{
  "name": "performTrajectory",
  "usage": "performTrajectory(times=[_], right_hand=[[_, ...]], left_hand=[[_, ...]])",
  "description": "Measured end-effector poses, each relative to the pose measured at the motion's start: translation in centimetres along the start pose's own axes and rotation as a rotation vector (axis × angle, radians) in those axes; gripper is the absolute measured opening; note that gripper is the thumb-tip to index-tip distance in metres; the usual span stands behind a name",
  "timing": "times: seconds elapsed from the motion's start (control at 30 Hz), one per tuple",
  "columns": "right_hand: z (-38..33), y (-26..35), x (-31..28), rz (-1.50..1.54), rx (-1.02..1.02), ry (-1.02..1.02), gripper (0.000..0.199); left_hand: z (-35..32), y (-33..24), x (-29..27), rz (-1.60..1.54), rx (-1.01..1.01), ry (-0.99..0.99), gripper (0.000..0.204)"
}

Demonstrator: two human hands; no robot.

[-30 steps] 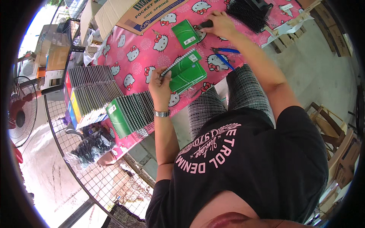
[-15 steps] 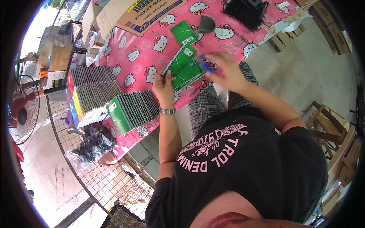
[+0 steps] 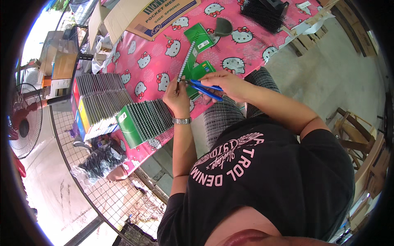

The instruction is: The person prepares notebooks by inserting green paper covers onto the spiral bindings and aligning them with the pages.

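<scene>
My left hand [image 3: 176,97] grips the near end of a green spiral notebook [image 3: 189,65], whose bound edge stands up and slants away from me. In my right hand [image 3: 230,85] is a pair of blue-handled pliers [image 3: 207,89]. Their jaws meet the near end of the spiral, right beside my left fingertips; whether they bite on the wire is too small to tell. Under and beside these lies another green notebook [image 3: 205,67] at the table's edge. A further green notebook [image 3: 199,35] lies flat beyond it, next to a grey-green cup-like piece [image 3: 223,27].
A row of green spiral notebooks [image 3: 141,121] stands at the left, beside stacks with coloured covers [image 3: 102,96]. An open cardboard box [image 3: 154,18] stands at the back of the pink patterned table [image 3: 152,78]. Black spiral coils [image 3: 262,18] lie at the far right. A fan [image 3: 25,121] stands far left.
The pliers have come left with my right hand, from beside the notebooks to the spiral's near end. The held notebook has tipped up more steeply; my left hand has barely moved.
</scene>
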State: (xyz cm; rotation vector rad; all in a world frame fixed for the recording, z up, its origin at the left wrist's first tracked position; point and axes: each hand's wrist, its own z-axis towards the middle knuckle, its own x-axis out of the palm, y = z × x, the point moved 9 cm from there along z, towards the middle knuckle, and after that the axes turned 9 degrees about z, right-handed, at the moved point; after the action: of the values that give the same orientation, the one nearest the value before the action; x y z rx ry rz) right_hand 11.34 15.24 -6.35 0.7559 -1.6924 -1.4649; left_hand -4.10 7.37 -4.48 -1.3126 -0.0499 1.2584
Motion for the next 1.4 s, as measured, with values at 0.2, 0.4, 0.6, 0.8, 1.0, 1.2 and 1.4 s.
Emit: performTrajectory(times=[0.2, 0.4, 0.6, 0.8, 1.0, 1.2, 1.4], right_hand=[[-0.5, 1.2, -5.1, -0.044, -0.126, -0.230, 0.046], [-2.3, -0.8, -12.6, -0.978, -0.220, -0.470, 0.048], [-1.8, -1.0, -17.7, -1.167, -0.313, -0.610, 0.040], [0.7, -2.2, -23.5, -1.370, -0.098, -0.645, 0.032], [-0.2, 2.1, -16.0, -0.989, -0.182, -0.547, 0.026], [-0.5, 2.5, -7.4, -0.737, -0.422, -0.149, 0.026], [0.3, 3.1, -5.7, -0.488, -0.434, -0.039, 0.028]], left_hand=[[5.6, -0.8, 4.0, -0.375, -0.251, 0.023, 0.018], [8.8, 3.8, 11.1, -0.382, -0.625, 0.471, 0.029], [8.9, -0.8, 4.9, 0.104, -0.027, 0.306, 0.030], [-4.3, -7.3, 5.8, 0.662, 0.633, 0.522, 0.029], [-5.3, -5.8, 5.3, 0.616, 0.616, 0.499, 0.031], [-5.3, -7.1, 4.8, 0.595, 0.679, 0.432, 0.028], [-1.4, -7.1, 3.3, 0.582, 0.605, 0.384, 0.026]])
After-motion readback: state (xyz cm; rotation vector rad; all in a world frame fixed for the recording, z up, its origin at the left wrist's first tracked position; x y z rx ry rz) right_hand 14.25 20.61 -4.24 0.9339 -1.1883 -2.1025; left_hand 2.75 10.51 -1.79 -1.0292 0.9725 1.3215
